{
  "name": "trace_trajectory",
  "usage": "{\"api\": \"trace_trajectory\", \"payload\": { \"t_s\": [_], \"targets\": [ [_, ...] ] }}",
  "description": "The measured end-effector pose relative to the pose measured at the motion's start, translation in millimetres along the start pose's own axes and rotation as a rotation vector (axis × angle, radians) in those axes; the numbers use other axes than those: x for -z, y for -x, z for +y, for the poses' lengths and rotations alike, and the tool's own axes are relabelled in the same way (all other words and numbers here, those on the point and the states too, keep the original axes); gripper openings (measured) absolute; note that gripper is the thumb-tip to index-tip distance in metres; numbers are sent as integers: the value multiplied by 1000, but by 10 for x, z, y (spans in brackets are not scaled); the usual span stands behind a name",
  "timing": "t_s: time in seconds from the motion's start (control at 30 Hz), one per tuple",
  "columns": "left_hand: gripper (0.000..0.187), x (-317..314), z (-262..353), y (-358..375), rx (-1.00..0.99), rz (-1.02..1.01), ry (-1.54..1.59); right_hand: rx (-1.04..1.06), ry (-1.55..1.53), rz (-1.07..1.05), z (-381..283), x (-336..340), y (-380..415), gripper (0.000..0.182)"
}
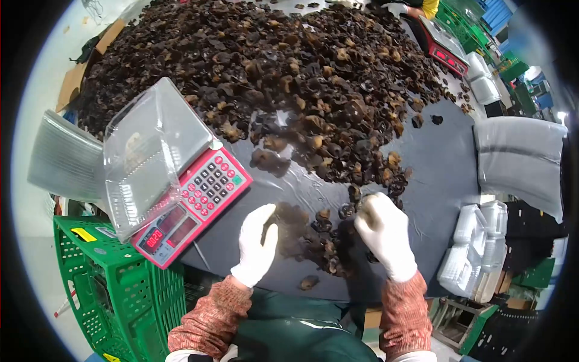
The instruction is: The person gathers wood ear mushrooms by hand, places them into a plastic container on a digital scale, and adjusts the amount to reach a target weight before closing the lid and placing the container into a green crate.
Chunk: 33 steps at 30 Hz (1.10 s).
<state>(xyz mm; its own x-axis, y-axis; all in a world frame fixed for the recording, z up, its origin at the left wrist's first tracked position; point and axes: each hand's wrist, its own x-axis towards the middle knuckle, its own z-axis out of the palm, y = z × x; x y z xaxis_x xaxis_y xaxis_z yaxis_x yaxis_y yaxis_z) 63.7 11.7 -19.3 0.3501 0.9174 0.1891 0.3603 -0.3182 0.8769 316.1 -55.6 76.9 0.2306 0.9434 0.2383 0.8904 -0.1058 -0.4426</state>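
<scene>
My left hand (256, 246), in a white glove, is over the near part of the dark table. Its thumb stands apart from the curved fingers, and nothing shows between them. Right beside it lies a small loose heap of wood ear mushrooms (325, 241), blurred in places. My right hand (386, 235), also gloved, is closed at the heap's right side, knuckles up; whatever its fingers hold is hidden. Beyond both hands spreads a large pile of dark brown wood ear mushrooms (259, 66). One loose mushroom (309, 282) lies near the table's front edge.
On my left, a red and white scale (214, 187) carries an open clear plastic clamshell (142, 157). Stacked clear lids (66, 155) and a green crate (114, 271) are farther left. More clear containers (473, 250) stand right. A co-worker's gloved hand (395, 8) is near a second scale (443, 48).
</scene>
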Motion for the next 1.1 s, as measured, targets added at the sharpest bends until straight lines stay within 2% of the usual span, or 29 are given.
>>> {"api": "trace_trajectory", "payload": {
  "t_s": [0.03,0.1,0.23,0.33,0.43,0.5,0.53,0.6,0.77,0.83,0.93,1.07,1.1],
  "targets": [
    [39,4,-25,-9,-44,-2,-4,-124,-50,16,60,232,293,14],
    [39,-6,-5,-13,-35,-3,-10,-264,105,-59,139,702,860,15],
    [39,-16,-28,4,-24,-20,-21,-454,322,-492,279,1159,2013,10],
    [38,-13,-4,18,-10,-36,-45,-565,334,-263,324,1137,2235,11],
    [37,-23,10,0,-12,-40,-41,-549,237,-36,262,887,1709,21],
    [36,-48,-8,4,-14,-19,-16,-392,30,109,200,609,1191,13],
    [36,-44,-6,18,-14,-27,-24,-281,43,148,236,392,1014,8],
    [36,-39,10,-1,-15,-31,-42,-140,30,102,282,21,648,12],
    [37,-45,32,10,-15,-16,-52,-34,51,128,501,-534,242,12],
    [36,-45,53,3,-7,-13,-41,-20,57,159,583,-523,291,10],
    [36,-49,24,5,-8,-12,-56,-149,-119,101,499,-241,512,7],
    [36,-58,11,3,-3,-24,-58,-307,-197,31,494,89,711,9],
    [36,-63,53,-5,1,-18,-44,-375,-305,29,481,132,700,9]
  ]
}}
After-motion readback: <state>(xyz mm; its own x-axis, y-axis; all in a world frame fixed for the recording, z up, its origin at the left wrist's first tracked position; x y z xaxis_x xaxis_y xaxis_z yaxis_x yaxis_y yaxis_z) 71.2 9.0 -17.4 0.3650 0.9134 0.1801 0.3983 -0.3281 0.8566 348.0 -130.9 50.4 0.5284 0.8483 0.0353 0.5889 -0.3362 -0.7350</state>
